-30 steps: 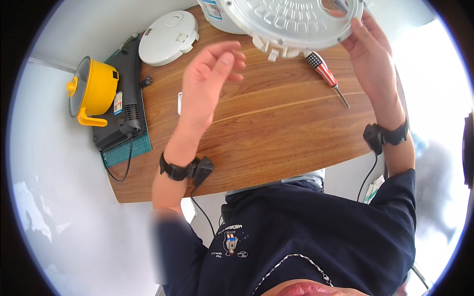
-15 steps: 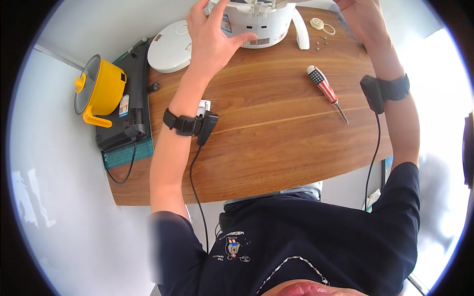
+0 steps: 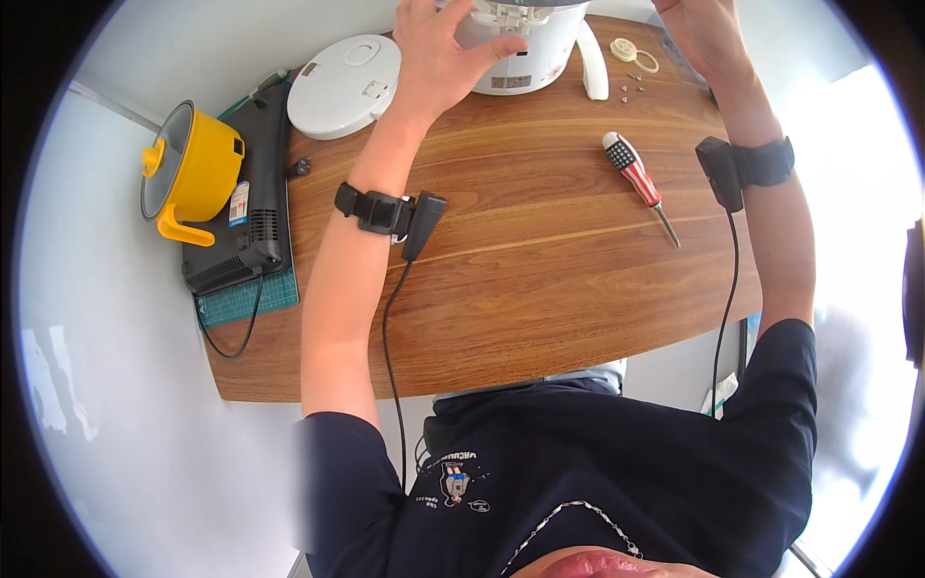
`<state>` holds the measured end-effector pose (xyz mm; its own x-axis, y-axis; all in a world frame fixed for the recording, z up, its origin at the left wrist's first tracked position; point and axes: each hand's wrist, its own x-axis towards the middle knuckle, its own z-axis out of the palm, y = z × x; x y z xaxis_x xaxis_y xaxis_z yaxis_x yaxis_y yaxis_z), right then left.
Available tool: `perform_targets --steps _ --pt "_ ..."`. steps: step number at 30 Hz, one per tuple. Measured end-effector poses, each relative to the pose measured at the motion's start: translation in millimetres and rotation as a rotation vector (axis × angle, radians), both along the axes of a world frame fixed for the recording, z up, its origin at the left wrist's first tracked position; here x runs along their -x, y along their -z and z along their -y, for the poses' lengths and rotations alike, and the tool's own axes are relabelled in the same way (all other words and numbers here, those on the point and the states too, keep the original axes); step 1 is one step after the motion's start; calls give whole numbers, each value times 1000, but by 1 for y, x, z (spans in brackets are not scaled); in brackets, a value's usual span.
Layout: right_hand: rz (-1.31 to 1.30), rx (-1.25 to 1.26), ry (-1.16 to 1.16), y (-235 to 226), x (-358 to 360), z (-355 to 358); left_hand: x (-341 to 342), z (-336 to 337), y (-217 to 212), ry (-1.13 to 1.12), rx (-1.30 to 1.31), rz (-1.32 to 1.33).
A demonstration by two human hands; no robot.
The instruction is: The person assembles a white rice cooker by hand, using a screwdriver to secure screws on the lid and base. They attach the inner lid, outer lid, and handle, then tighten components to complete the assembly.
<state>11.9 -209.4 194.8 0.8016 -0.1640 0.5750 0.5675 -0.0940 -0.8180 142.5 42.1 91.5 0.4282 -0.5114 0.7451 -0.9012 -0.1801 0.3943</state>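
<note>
A white electric pot [image 3: 530, 69] with a side handle [image 3: 594, 72] stands at the far side of the wooden table, its top cut off by the upper edge. My left hand [image 3: 445, 53] is at the pot's left front, thumb stretched across its wall and fingers apart, the tips partly out of view. A pale hinge-like piece [image 3: 509, 17] shows at the rim beside the thumb. Right of the pot, my right hand [image 3: 708, 40] is raised; its fingers are mostly beyond the upper edge, so what they touch is hidden.
A round white lid [image 3: 337, 91] lies left of the pot. A screwdriver with a striped handle [image 3: 638, 178] rests mid-right, below several small screws [image 3: 626, 89] and a cream round part with a ring [image 3: 624, 48]. A yellow pot [image 3: 200, 164] sits on a black appliance [image 3: 260, 226] at left.
My left hand has shifted right across the pot's front, uncovering more of the lid. The right hand has barely moved. The pale parts at the pot's top show differently now.
</note>
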Motion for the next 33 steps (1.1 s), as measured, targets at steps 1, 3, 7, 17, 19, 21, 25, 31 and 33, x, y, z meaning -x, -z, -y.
perform_targets --steps 1,3,7,17,19,21,25,31,33 --pt "3 -2 -2 0 -1 0 1 1 1 -4 19 17" --pt "10 -7 -5 1 -2 -1 1 2 2 -19 49 60" --pt "40 12 -26 3 -6 -2 0 3 5 -26 88 106" --pt "29 26 13 1 -4 -7 8 12 -1 -67 84 -46" --pt "37 18 11 3 -5 -5 9 15 0 2 154 -60" --pt "27 27 18 3 -4 -4 10 14 -3 49 180 -58" --pt "67 67 7 4 -4 -7 12 11 -9 170 215 -221" --pt "83 82 -16 6 -3 -2 15 12 -19 157 237 -154" --pt "84 81 -22 7 -3 -1 16 14 -19 170 267 -187"
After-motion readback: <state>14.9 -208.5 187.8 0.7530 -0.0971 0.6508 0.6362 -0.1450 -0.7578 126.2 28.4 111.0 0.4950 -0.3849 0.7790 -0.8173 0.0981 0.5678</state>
